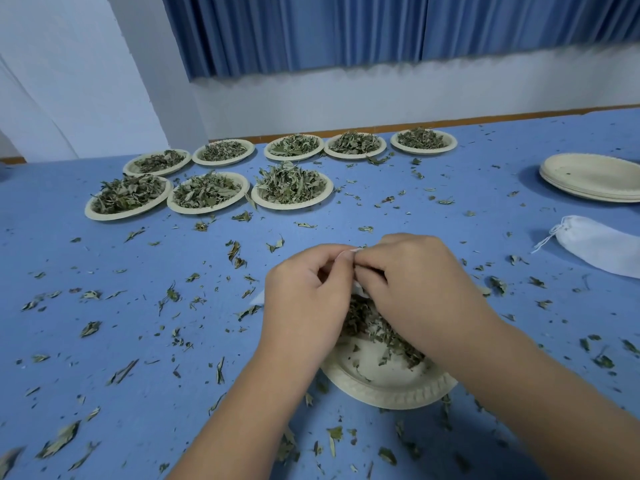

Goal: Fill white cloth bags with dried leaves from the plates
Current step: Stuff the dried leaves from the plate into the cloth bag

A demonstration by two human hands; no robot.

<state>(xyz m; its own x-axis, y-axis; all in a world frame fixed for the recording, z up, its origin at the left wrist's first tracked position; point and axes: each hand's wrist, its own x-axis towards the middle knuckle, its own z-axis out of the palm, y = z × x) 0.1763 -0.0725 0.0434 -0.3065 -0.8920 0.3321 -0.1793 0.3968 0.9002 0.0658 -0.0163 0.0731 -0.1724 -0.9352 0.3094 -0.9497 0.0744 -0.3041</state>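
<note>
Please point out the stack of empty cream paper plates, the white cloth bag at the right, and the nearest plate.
Stack of empty cream paper plates [595, 174]: head view, top plate's inside.
White cloth bag at the right [595, 247]: head view, cloth body.
Nearest cream paper plate [391, 396]: head view, near rim.

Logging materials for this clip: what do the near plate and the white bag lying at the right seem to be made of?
Near plate: likely moulded paper pulp, matte cream, with an embossed ribbed rim; thin foam possible. White bag: soft woven cloth, probably cotton, matte and wrinkled, with a drawstring at its gathered mouth. The left hand and right hand pinch another bag, mostly hidden.
</note>
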